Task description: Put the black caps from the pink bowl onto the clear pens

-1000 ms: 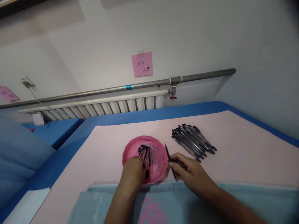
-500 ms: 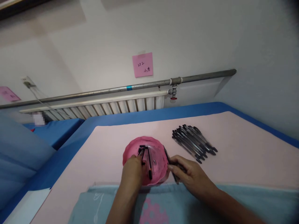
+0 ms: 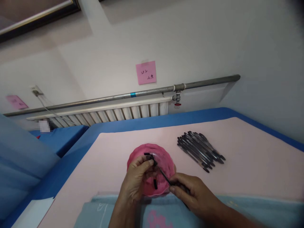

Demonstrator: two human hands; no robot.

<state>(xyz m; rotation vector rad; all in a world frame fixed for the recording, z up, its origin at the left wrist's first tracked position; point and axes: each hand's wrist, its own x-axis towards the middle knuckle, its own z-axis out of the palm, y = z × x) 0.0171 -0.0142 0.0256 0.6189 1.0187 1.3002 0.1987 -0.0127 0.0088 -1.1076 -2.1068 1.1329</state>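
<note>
My left hand (image 3: 136, 175) is closed over the pink scalloped bowl (image 3: 132, 155), pinching a small black piece (image 3: 154, 160) that looks like a pen cap. Coming from the right, my right hand (image 3: 196, 191) grips a slim dark pen (image 3: 164, 175), its tip at the black piece; I cannot tell if they touch. More of what that hand holds is hidden in the palm. Inside the bowl a short black piece (image 3: 155, 184) lies near the front, and clear tubes are partly covered by my fingers. To the right, a pile of black-capped clear pens (image 3: 198, 151) lies side by side.
A pale pink sheet (image 3: 114, 148) covers the blue table (image 3: 152, 122). Light blue cloth (image 3: 114, 210) runs along the near edge. White paper (image 3: 33, 212) lies at the lower left. Behind stand a radiator (image 3: 123, 113) and a grey pipe (image 3: 99, 100).
My left hand has risen from inside the bowl with a black piece in its fingers. My right hand has turned the pen so its tip points toward the left fingers.
</note>
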